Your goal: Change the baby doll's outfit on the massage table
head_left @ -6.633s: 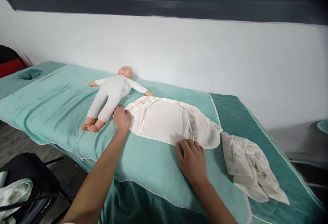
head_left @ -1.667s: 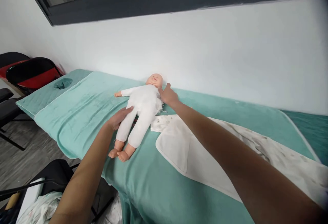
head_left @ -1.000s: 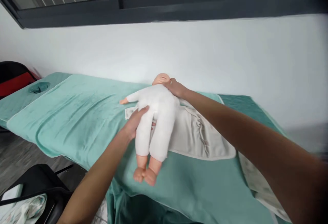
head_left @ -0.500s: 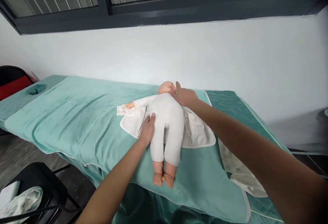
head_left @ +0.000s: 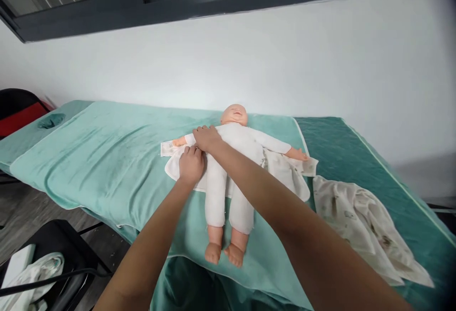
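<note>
**Doll flat on its back, head to the wall**

I've got the doll (head_left: pixel 231 159) lying face up on the white garment (head_left: pixel 285 173), which is spread on the teal towel (head_left: pixel 99 159) covering the bench (head_left: pixel 374 159). Its long axis runs from me towards the wall: head at the far end, bare feet near the bench's front edge, arms stretched out to either side. My right hand (head_left: pixel 206 137) reaches across and rests, fingers curled, on the doll's shoulder and upper arm on the left of the view. My left hand (head_left: pixel 191 164) sits just below it, fingers bent down on the garment flap beside the doll's torso; I can't tell if it's pinching cloth. A crumpled printed cloth (head_left: pixel 363 225) lies to the right, near the garment's edge.
</note>
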Motion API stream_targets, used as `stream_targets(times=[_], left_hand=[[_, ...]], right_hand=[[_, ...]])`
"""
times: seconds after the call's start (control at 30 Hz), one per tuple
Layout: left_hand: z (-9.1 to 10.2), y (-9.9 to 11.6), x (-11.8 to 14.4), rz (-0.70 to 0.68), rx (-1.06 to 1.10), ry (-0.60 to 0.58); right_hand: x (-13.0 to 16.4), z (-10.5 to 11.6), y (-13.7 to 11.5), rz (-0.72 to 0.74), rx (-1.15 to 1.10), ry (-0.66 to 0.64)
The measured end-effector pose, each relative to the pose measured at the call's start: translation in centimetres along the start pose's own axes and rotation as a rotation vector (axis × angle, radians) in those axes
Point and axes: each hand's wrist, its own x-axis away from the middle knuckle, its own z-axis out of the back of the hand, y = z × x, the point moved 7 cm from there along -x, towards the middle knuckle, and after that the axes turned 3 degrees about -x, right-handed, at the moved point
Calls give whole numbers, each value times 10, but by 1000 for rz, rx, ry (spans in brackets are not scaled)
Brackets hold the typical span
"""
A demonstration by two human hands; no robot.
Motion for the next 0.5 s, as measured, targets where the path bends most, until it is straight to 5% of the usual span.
stream_targets(times=[0.23, 0.5], left_hand=[[-1, -18, -20, 88, -70, 94], [-6, -69, -38, 363, 436, 176]], right_hand=[[10, 16, 16, 26, -49, 44], [34, 29, 17, 142, -94, 115]])
